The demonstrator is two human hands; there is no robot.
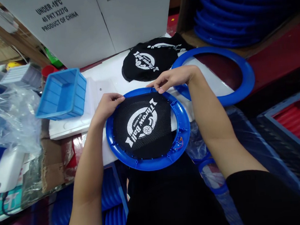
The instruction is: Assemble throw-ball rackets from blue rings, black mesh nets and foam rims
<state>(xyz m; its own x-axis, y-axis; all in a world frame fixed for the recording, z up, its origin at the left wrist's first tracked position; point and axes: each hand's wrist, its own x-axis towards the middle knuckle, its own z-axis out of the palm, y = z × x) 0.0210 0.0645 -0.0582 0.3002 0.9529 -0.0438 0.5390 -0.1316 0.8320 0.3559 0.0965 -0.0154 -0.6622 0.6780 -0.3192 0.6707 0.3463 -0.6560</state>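
A blue plastic ring [150,163] lies in front of me, its inner side with small posts facing up. Black mesh fabric [122,128] printed "Throw Ball" spans most of its opening, with a gap at the right edge. My left hand [110,103] pinches the ring and fabric at the upper left rim. At the top of the rim, my right hand [172,79] has thumb and fingertips closed on the fabric's edge. A small part with thin red wires [178,144] sits in the ring's lower right. Whether the fabric is fixed to the posts I cannot tell.
Black printed fabric pieces [146,60] lie behind the ring. A second blue ring [248,73] rests at the right, below stacked blue rings [225,16]. A blue bin [62,95] stands at the left before white cartons [81,31]. Red rings [296,125] fill a crate at right.
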